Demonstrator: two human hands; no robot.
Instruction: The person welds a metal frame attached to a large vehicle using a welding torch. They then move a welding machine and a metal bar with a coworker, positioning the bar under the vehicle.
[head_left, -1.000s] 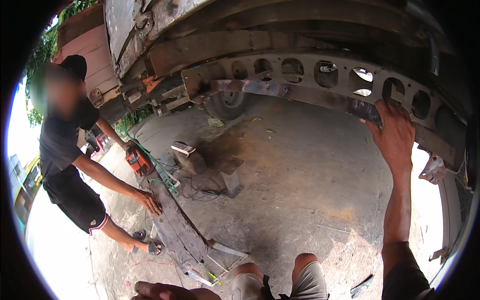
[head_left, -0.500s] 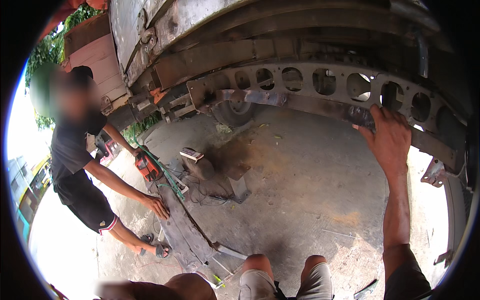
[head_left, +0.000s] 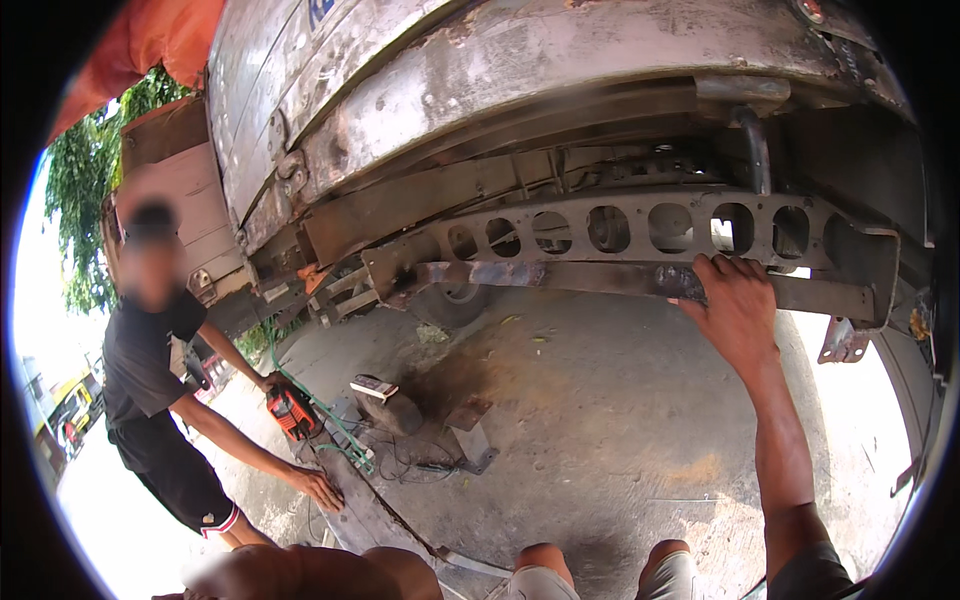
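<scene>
My right hand (head_left: pixel 738 300) is closed over a long, rusty steel bar (head_left: pixel 600 279), its fingers over the top edge and the thumb at the front. Dark, scorched patches mark the bar beside the hand. Just above it runs a steel beam (head_left: pixel 630 230) with a row of large rounded holes, under the rear of a truck body (head_left: pixel 440 95). My left hand does not show. Blurred bare skin (head_left: pixel 330 572) fills the lower left edge, and I cannot tell whose limb it is.
At the left a person in black (head_left: pixel 150 350) leans over a long metal panel (head_left: pixel 375 520), one hand on it, the other at an orange-red machine (head_left: pixel 291 411). Green cable (head_left: pixel 325 425), a bent metal plate (head_left: pixel 470 437) and a thin rod (head_left: pixel 685 499) lie nearby. A wheel (head_left: pixel 450 300) stands under the truck.
My view has tilted up, so more of the truck body shows and the beam sits lower in the picture. My right hand keeps its hold on the bar.
</scene>
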